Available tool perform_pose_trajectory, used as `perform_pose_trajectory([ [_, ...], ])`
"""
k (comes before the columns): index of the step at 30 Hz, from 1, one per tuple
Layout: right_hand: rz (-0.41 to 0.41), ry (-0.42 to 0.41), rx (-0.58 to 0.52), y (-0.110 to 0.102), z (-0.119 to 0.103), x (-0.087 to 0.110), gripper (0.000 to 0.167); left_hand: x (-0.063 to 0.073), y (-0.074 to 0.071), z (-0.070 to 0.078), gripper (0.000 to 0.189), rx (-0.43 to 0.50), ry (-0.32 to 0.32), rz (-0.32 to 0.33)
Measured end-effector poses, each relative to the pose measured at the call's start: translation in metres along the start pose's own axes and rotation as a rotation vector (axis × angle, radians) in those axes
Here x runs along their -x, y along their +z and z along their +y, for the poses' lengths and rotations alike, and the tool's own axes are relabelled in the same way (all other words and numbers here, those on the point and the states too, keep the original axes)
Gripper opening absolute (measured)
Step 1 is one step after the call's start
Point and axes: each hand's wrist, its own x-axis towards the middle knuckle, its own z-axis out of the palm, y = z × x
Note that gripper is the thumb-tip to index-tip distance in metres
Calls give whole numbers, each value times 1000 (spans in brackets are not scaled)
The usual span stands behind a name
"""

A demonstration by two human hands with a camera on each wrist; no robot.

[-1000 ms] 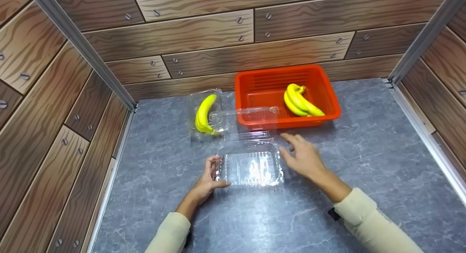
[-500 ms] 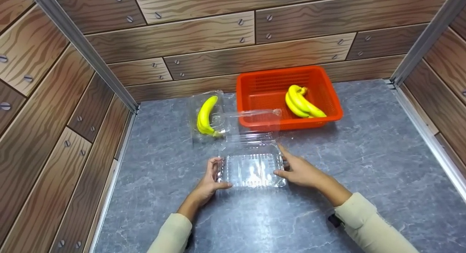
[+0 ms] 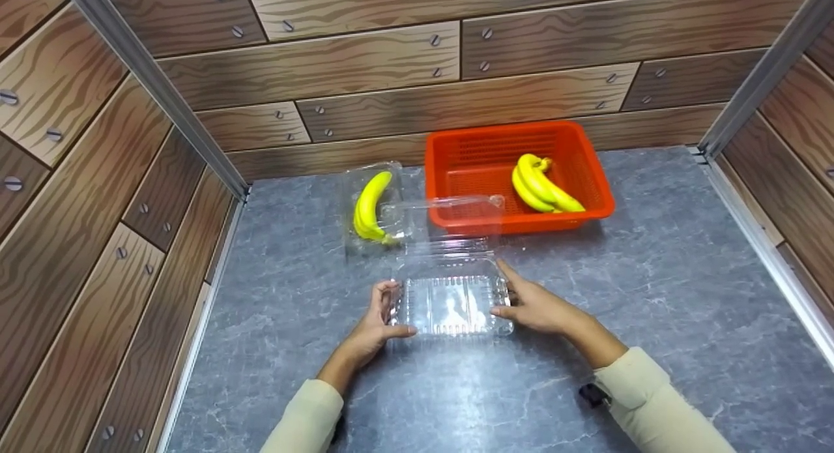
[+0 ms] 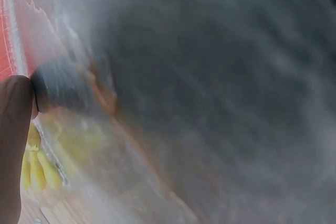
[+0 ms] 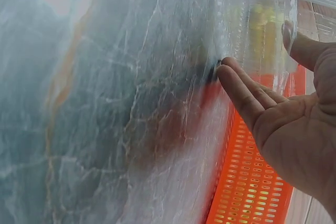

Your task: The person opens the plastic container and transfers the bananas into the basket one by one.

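A clear plastic clamshell container [image 3: 449,303] sits at the middle of the table, its lid [image 3: 462,218] folded back toward the basket. Nothing lies inside its base. My left hand [image 3: 371,326] grips the left side, thumb at the near corner and fingers along the outer wall. On the opposite side my right hand [image 3: 537,306] holds the edge between thumb and fingers. In the right wrist view the right hand [image 5: 294,103] has its thumb at the rim and its fingertips low by the tabletop. A blurred clear surface fills most of the left wrist view, beside one finger [image 4: 16,129].
Behind the container, an orange-red basket [image 3: 446,143] holds a bunch of bananas [image 3: 537,186]. To its left, a second clear container [image 3: 352,179] holds more bananas [image 3: 369,208]; the open lid overlaps it in the head view. Wood-patterned walls [image 3: 326,75] enclose the grey table [image 3: 651,244].
My right hand has come in from the right and taken hold of the container's right side. The left hand keeps its grip, and the container has hardly moved.
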Motion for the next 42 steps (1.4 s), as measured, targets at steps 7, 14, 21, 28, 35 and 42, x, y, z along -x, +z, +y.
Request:
perform_pose_trajectory([
  [7, 10, 6, 21, 1, 0, 0, 105, 1, 1, 1, 91, -44, -6, 6],
  [14, 14, -8, -25, 4, 0, -2, 105, 7, -6, 2, 91, -86, 4, -10],
  [21, 1, -41, -52, 6, 0, -4, 104, 12, -11, 3, 92, -111, -7, -30],
  [28, 0, -23, -56, 11, -1, -4, 102, 15, -14, 2, 91, -83, 17, -49],
  [35, -27, -21, -57, 20, -8, -10, 102, 29, -26, -2, 91, -142, 17, -39],
  [42, -30, -30, -61, 32, -17, -19, 102, 41, -41, 0, 92, -150, 6, 0],
])
